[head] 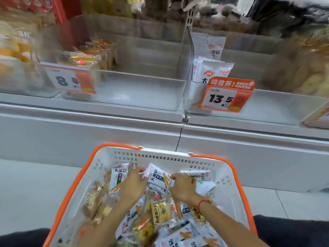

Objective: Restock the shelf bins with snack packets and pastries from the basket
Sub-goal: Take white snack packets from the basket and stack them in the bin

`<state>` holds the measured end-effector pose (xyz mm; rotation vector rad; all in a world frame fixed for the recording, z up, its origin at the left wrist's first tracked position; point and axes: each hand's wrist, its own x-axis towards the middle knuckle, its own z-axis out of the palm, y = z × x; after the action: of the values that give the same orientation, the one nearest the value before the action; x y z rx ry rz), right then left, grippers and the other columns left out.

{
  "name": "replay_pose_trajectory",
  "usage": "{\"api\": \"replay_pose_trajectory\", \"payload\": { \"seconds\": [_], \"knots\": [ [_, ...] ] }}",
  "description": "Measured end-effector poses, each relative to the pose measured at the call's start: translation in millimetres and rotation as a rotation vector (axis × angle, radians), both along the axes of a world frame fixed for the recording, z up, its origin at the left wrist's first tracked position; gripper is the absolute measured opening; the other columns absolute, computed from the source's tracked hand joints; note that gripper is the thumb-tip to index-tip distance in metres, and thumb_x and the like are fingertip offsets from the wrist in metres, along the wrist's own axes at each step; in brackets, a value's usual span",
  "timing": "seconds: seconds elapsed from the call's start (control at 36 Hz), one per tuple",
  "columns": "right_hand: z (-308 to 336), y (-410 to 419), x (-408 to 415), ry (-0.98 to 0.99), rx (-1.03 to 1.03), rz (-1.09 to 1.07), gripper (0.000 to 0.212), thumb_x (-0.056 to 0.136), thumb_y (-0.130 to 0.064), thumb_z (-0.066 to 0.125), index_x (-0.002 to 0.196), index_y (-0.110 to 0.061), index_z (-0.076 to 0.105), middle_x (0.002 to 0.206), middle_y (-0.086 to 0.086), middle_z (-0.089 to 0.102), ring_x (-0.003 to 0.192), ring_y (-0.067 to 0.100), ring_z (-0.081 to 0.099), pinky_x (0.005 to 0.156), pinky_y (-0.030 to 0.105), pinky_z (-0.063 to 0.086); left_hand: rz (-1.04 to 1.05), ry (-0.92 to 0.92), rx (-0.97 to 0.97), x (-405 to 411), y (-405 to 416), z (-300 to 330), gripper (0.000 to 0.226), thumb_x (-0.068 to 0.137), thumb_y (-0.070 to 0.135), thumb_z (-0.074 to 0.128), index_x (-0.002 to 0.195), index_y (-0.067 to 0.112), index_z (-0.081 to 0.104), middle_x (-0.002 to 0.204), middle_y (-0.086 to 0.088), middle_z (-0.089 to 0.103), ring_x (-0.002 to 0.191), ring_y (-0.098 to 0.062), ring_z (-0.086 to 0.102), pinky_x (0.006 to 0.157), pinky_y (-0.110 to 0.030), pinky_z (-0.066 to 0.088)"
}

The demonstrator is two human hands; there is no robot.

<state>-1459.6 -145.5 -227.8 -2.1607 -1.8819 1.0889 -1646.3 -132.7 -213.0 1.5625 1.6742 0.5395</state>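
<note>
White snack packets (156, 177) are pinched by the left hand (132, 184) and right hand (183, 187) inside the basket (160, 154), seemingly gathered for the half-empty bin (267, 107) above.

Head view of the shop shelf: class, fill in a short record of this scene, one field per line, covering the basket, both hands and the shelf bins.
basket: white with orange rim, on the floor below the shelf
contents: white snack packets and wrapped pastries
left hand: in the basket, on the packets
right hand: in the basket, gripping packets
middle bin: mostly bare
right bin: white packets behind the 13.5 tag
</note>
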Motion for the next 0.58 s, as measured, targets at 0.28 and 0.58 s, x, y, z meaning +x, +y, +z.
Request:
{"api": "replay_pose_trajectory", "payload": {
  "seconds": [0.28, 0.58],
  "knots": [
    [-32, 7, -10, -0.066, -0.027, 0.331, 0.061, 0.098, -0.018, 0.04, 0.152, -0.031, 0.014, 0.16, -0.007, 0.008, 0.137, 0.04, 0.03, 0.101, 0.051, 0.043, -0.032, -0.009, -0.049, 3, 10, -41, 0.042, 0.092, 0.024, 0.062, 0.133, 0.014, 0.053, 0.098, -0.006, 0.071, 0.079, -0.018, 0.066, 0.074, -0.037, 0.054],
    [-27, 10, -2, 0.212, 0.178, 0.004, 0.046, 0.091, -0.021, 0.063, 0.129, -0.023, 0.038, 0.119, -0.005, 0.05, 0.094, 0.017, 0.06, 0.068, 0.019, 0.043, -0.144, -0.307, 0.011, 0, 12, -30, 0.009, 0.098, 0.024, 0.053, 0.093, 0.029, 0.047, 0.061, 0.0, 0.056, 0.05, -0.015, 0.042, 0.052, -0.028, 0.031]
  ]
}}
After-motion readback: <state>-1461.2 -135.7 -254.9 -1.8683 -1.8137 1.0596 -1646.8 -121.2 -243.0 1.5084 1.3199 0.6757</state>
